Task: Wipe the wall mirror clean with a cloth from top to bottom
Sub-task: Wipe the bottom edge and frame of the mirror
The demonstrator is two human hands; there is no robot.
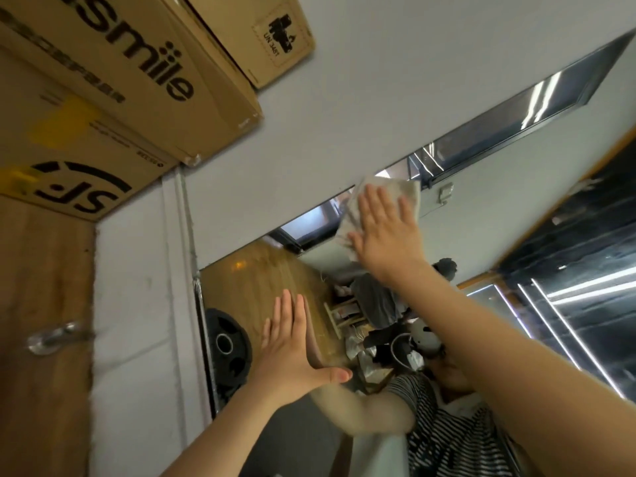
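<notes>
On the white wall, seen from below at a steep tilt:

Wall [395, 80]: running white across the top and middle of the view, carrying the mirror on its lower half.

Wall mirror [285, 280]: hanging flat on the wall, its top edge slanting up toward the right, reflecting a wooden floor, a striped shirt and the raised arms.

Cardboard boxes [130, 80]: stacking high at the upper left, showing black print, sitting well apart from the mirror.

Wooden door [41, 304]: standing at the left edge, left of the mirror, bearing a metal handle [55, 335].

Dark glossy panel [585, 270]: filling the right side, catching bright streaks of light.

Weight plate [227, 349]: showing black and round just inside the mirror's left edge.

Right hand [385, 232]: pressing flat with straight, spread fingers on the cloth, at the mirror's top edge.

Left hand [292, 352]: resting flat on the glass lower down and to the left, fingers straight and together, thumb stretched out to the right, holding nothing.

Cloth [385, 197]: lying crumpled and pale grey between the right palm and the glass, overlapping the mirror's top edge, poking out above and left of the fingers.
</notes>
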